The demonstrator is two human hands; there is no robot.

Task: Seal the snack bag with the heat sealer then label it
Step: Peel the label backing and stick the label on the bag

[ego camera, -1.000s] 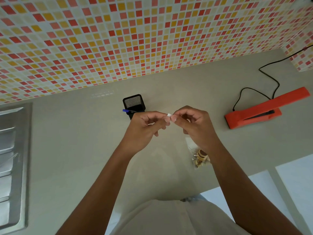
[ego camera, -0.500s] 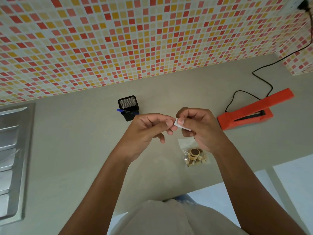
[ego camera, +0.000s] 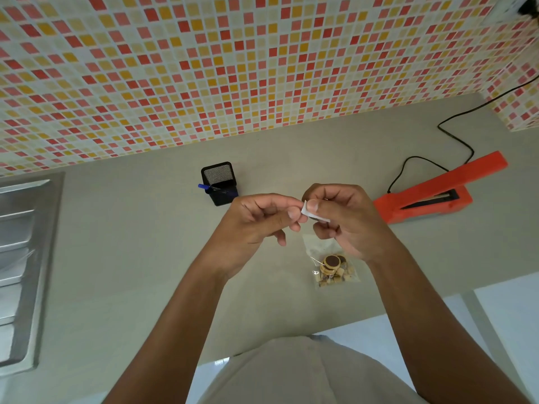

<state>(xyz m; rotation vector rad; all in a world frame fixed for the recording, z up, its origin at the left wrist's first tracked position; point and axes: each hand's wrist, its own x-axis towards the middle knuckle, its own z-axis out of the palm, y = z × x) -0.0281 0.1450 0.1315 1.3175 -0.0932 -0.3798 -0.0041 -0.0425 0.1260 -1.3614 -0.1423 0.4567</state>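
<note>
Head view shows both hands raised above the counter [ego camera: 122, 258], the right hand [ego camera: 347, 220] pinching a small white label [ego camera: 309, 212] between thumb and forefinger while the left hand [ego camera: 259, 223] nips its near corner with curled fingertips. Below the right hand lies the clear snack bag [ego camera: 332, 266] (biscuits inside), flat on the counter, with the orange heat sealer [ego camera: 431, 196] off to the right and a black mesh pen holder [ego camera: 219, 182] behind the left hand.
</note>
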